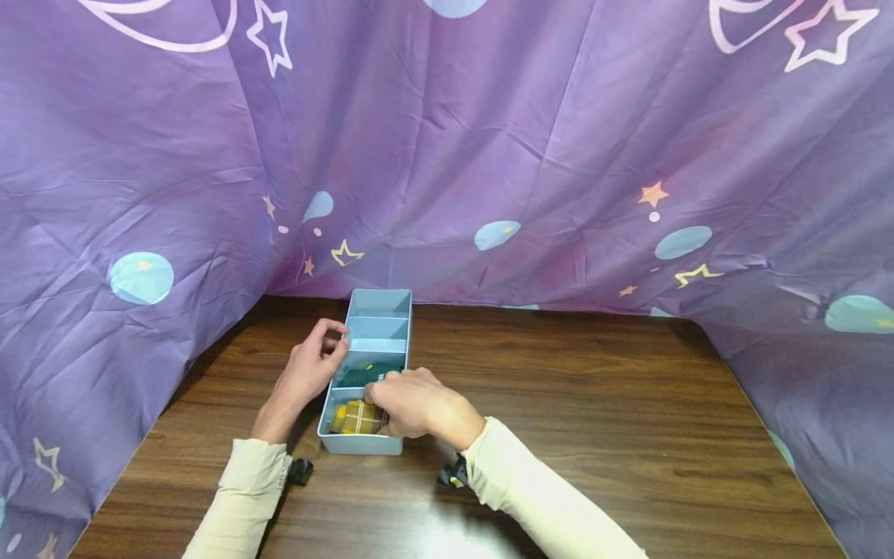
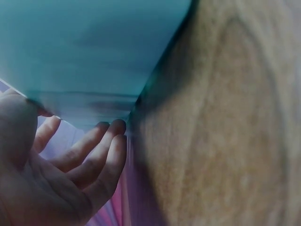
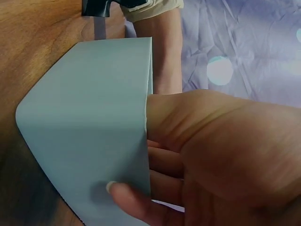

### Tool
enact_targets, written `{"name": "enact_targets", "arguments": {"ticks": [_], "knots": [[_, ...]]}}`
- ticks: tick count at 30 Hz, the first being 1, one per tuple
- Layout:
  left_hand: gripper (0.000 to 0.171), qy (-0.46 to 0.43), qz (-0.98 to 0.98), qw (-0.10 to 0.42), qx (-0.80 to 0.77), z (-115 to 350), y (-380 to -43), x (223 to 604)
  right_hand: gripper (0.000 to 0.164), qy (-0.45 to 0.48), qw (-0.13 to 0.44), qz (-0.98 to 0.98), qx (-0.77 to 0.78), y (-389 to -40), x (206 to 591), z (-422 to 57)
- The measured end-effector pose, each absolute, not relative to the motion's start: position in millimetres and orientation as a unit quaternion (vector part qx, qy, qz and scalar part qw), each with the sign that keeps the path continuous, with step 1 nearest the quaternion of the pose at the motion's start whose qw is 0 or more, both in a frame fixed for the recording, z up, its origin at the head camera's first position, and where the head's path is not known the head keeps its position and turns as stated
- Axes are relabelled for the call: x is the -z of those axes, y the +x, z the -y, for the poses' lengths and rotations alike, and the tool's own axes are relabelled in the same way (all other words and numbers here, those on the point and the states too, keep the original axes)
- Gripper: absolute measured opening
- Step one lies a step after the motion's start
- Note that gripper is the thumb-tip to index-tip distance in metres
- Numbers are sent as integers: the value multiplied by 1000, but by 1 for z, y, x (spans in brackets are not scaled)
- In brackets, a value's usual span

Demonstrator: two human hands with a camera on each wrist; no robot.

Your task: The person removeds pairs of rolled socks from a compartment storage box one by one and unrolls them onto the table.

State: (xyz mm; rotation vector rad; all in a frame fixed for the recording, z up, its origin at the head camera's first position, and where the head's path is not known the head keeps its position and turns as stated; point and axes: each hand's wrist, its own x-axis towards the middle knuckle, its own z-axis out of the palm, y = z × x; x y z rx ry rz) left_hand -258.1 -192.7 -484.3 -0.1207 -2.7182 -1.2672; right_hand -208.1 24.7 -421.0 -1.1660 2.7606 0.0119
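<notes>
A long light-blue divided box (image 1: 362, 445) stands on the table, its compartments in a row. My left hand (image 1: 314, 365) is at its left side, thumb (image 2: 19, 122) over the rim and fingertips on the outer wall. My right hand (image 1: 419, 407) reaches over the right wall into the nearest compartment. There it holds a yellow-brown checked bundle (image 1: 356, 418), thumb and fingers down inside and their tips hidden. One finger (image 3: 129, 197) lies against the outside wall. In the compartment behind sits a dark green bundle (image 1: 359, 376), partly covered by the right hand.
Two farther compartments (image 1: 377, 331) show bare blue walls. The brown wooden table (image 1: 594, 404) extends widely to the right. A purple curtain (image 1: 489, 155) with stars hangs behind and at both sides. Dark camera mounts (image 1: 300, 471) sit at the wrists.
</notes>
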Motion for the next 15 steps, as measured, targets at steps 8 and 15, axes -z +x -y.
{"name": "enact_targets", "arguments": {"ticks": [8,15], "knots": [[25,-36,906,60,417,192,-257,482,32,-402,44,-914,18,-208,421,-29],[26,-31,907,52,416,192,-257,483,28,-392,42,-918,40,-206,414,-36]]}}
